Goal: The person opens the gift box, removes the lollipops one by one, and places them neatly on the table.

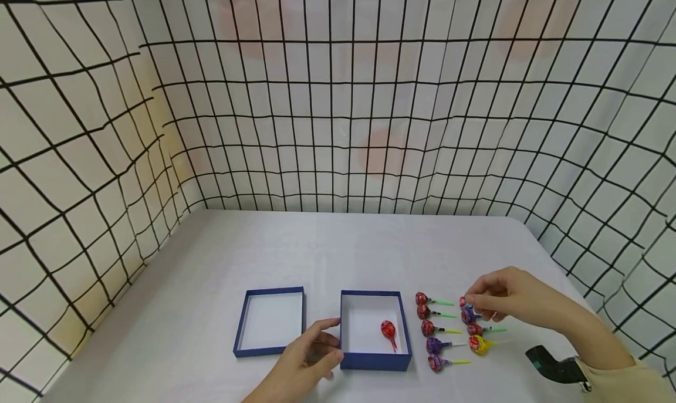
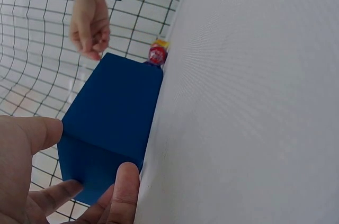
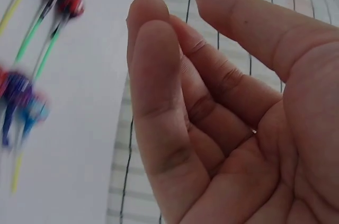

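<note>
A blue box [image 1: 376, 362] with a white inside holds one red lollipop [image 1: 388, 329]. At the box's left wall is my left hand [image 1: 303, 359]; in the left wrist view its spread fingers [image 2: 126, 187] and thumb touch the blue sides near a corner. My right hand [image 1: 507, 297] hovers over the far end of the right column of lollipops, nearest a red one [image 1: 462, 301] and a blue-purple one [image 1: 468, 315]. In the right wrist view its fingers are loosely bent, with a gap to the thumb and nothing held between them.
Left of the box lies its blue-rimmed lid [image 1: 274, 321], white inside up. Two columns of lollipops stand right of the box, including a purple one [image 1: 435, 345] and a yellow one [image 1: 479, 344]. Black netting [image 1: 330, 118] surrounds the white table [image 1: 317, 244] at the back and sides.
</note>
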A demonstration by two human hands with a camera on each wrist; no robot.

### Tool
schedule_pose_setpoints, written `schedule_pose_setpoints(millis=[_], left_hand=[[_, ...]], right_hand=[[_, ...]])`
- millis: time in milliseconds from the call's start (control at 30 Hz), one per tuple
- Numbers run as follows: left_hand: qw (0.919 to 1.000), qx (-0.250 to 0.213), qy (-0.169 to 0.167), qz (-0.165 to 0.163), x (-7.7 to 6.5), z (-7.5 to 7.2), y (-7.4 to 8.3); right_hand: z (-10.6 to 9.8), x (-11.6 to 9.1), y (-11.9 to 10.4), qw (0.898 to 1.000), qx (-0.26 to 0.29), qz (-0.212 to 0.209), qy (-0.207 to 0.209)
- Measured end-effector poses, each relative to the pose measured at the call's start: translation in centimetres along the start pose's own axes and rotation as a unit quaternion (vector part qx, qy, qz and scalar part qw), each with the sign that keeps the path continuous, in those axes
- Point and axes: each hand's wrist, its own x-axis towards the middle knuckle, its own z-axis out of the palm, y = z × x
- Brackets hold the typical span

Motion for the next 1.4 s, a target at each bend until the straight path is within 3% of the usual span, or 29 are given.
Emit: schedule_pose_setpoints(millis=[233, 567, 800, 1100, 1400], left_hand=[[1.0000, -0.006, -0.003, -0.004, 0.0, 0.0, -0.1], [1.0000, -0.006, -0.002, 0.004, 0.1, 0.0, -0.3], [0.9999, -0.004, -0.003, 0.010, 0.0, 0.0, -0.3], [0.9999, -0.004, -0.003, 0.012, 0.2, -0.1, -0.3], [0.9995, -0.005, -0.003, 0.032, 0.2, -0.2, -0.5]], right_hand=[[2.1, 2.2, -4.5, 0.999, -0.030, -0.019, -0.030], [4.8, 4.6, -8.1, 0.995, -0.071, -0.030, -0.058], [6.4, 5.9, -9.6, 0.992, -0.094, -0.033, -0.078], [8.2, 7.3, -10.7, 0.989, -0.122, 0.005, -0.088], [9.9, 8.4, -10.8, 0.974, -0.216, 0.022, -0.070]])
